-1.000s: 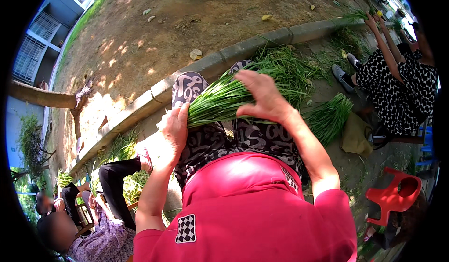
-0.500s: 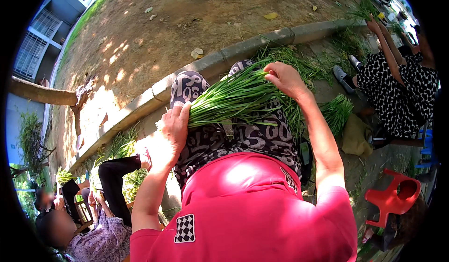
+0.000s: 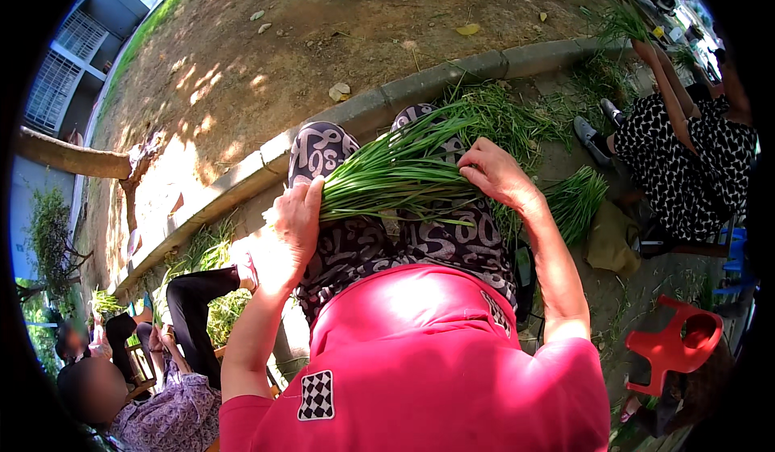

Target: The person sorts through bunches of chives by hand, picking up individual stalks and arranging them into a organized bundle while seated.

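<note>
Green stalks: the bundle of chives is thin, long and smooth, like grass, with paler ends at the left.
Where it is: the bundle lies across the person's knees, on the patterned trousers, which look soft and have dark and pale swirls.
Left hand: the left hand is curled around the pale end of the bundle and grips it.
Right hand: the right hand lies on top of the bundle near its leafy end, fingers bent and pressing down on the stalks.
Between: most of the bundle shows between the two hands.
Which way: the long side runs from the lower left up to the upper right, and the leaf tips fan out past the right hand.
Near it: a hard grey kerb runs behind the knees, with dry brown dirt past it.
On the ground: more loose chives lie in a heap right of the right hand.
Far right: a red plastic stool is well apart.
</note>
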Tool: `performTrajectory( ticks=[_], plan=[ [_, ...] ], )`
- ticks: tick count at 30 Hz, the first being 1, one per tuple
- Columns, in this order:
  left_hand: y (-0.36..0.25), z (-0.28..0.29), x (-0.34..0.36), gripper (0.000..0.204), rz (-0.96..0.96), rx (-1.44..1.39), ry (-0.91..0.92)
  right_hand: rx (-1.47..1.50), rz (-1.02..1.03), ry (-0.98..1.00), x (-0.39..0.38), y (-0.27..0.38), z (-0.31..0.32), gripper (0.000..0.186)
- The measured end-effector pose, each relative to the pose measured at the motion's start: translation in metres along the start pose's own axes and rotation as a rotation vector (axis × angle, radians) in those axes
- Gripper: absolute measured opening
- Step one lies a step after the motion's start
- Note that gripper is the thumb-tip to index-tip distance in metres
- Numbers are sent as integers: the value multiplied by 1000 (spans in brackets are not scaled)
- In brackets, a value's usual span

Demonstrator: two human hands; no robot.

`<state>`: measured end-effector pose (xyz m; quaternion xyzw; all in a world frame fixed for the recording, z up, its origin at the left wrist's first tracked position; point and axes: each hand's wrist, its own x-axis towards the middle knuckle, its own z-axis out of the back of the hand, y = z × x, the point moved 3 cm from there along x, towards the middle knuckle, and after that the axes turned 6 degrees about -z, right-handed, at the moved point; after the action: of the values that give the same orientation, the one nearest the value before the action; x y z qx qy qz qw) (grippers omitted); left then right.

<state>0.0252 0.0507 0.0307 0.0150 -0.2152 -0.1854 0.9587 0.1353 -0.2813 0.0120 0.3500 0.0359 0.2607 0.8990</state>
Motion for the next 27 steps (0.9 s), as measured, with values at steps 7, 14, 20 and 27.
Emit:
performTrajectory(
  ticks=[7, 14, 20, 27],
  plan=[
    [-1, 2, 2, 35, -6, 49, 28, 84, 102, -171, 33, 20, 9, 13],
    [2, -8, -2, 35, 1, 124, -18, -180, 164, -282, 51, 27, -10, 15],
    [0, -1, -3, 41, 25, 48, 44, -219, 275, -358, 25, 35, -12, 11],
    [-2, 5, 3, 39, -16, 56, -15, -204, 217, -290, 29, 37, -9, 10]
  ],
)
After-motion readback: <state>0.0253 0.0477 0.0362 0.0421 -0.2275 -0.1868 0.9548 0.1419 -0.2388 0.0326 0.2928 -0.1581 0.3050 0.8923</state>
